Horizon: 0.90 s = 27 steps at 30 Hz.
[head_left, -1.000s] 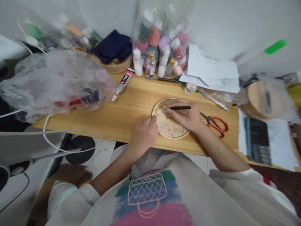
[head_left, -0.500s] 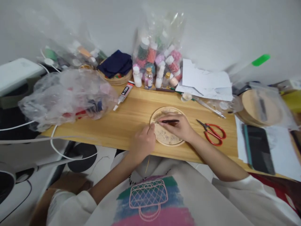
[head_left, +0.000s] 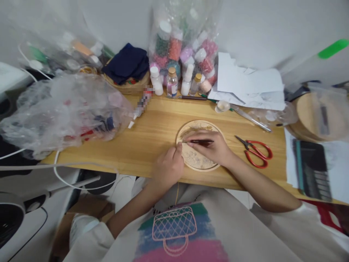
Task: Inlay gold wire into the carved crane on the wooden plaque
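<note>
Perhaps the right hand's (head_left: 218, 147) pinched tool (head_left: 201, 141), overpressed, will jab the curled left hand (head_left: 169, 164) (hold unclear) at the disc's (head_left: 195, 159) nine o'clock.

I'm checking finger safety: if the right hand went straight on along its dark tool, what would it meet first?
Probably the left thumb, at the edge of the round disc, by the tip of the dark tool; contact is unclear.
</note>
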{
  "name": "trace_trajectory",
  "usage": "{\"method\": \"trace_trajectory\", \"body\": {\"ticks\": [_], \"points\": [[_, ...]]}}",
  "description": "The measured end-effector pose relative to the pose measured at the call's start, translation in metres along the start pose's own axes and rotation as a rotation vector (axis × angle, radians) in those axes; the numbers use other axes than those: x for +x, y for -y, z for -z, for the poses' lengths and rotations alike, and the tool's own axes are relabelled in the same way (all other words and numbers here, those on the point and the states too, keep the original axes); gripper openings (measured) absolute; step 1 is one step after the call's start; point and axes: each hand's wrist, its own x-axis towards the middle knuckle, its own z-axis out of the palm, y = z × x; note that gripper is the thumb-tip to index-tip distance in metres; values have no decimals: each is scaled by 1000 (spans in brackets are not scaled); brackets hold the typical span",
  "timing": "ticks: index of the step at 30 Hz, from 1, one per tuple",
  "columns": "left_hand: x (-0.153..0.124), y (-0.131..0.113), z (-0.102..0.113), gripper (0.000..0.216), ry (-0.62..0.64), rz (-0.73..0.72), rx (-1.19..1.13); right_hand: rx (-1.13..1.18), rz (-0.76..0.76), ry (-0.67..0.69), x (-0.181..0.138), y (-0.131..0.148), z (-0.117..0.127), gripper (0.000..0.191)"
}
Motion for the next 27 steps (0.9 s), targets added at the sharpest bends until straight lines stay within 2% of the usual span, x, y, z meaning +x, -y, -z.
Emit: {"method": "trace_trajectory", "body": {"ticks": [11,19,23,27], "points": [[-1,1,1,35,-13,-35,47,-57,165,15,2,-1,3,12],[-1,2,0,33,10,-37,74,-91,166,43,4,-3,7,13],[-2,2,-2,31,-21,-39,38,-91,166,64,4,-2,10,14],[-4,4,-3,30,2,-19,-7,-94,157,102,5,-1,13,14]]}}
